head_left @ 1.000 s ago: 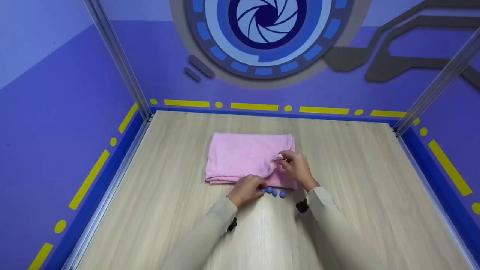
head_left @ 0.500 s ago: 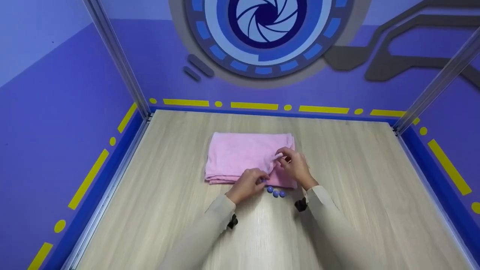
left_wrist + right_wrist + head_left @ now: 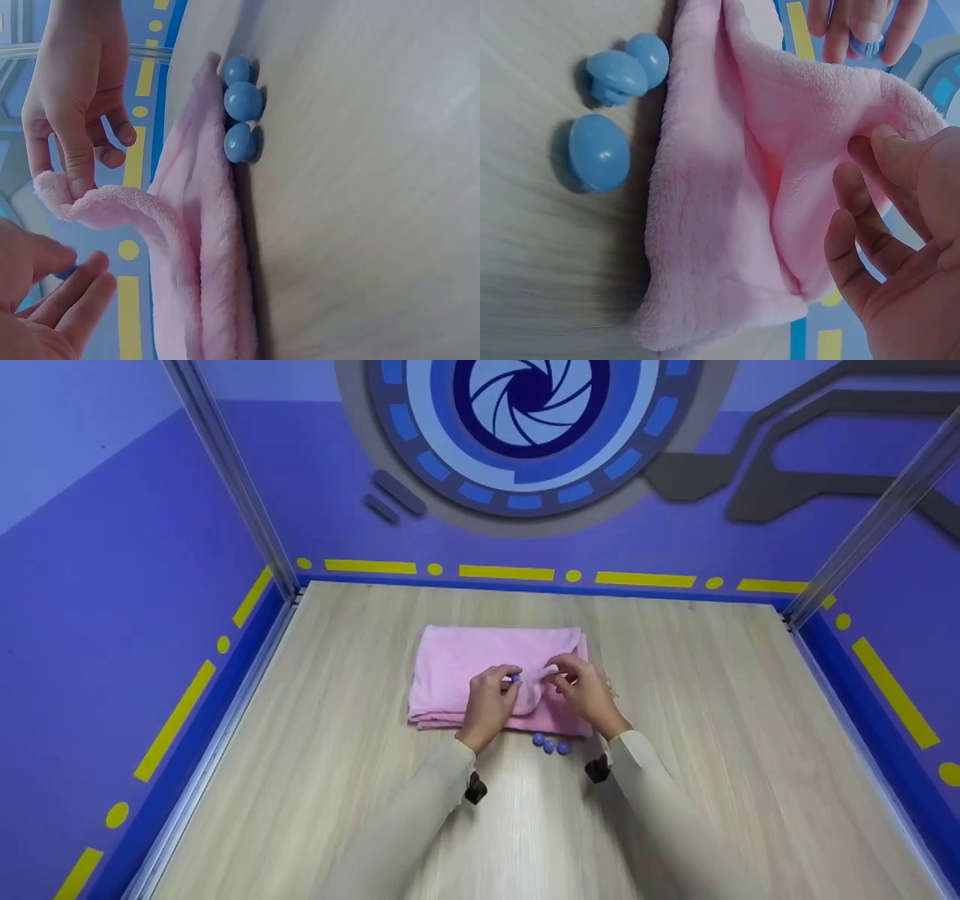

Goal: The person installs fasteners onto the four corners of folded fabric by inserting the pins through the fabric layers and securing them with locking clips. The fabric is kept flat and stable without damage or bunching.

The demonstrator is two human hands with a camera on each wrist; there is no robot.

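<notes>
A folded pink plush towel (image 3: 461, 660) lies on the table. My right hand (image 3: 591, 694) pinches its near right corner between thumb and fingers, lifting the top layer into a raised flap (image 3: 810, 112). My left hand (image 3: 487, 706) holds a small blue mushroom-shaped clip (image 3: 866, 45) between thumb and fingertips, over the towel and just left of the lifted corner. Fingers cover most of that clip. By the towel's near edge rest three more blue mushroom-shaped clips (image 3: 244, 101), with round glossy caps; a short stem shows under one cap in the right wrist view.
The wooden tabletop (image 3: 360, 780) is enclosed by blue printed walls (image 3: 315, 495) at the back and both sides. Metal corner posts (image 3: 240, 480) rise at the back left and back right.
My left hand has picked up one clip from beside the towel's near edge and carried it up over the towel, close to the corner. The right hand keeps the corner lifted.
</notes>
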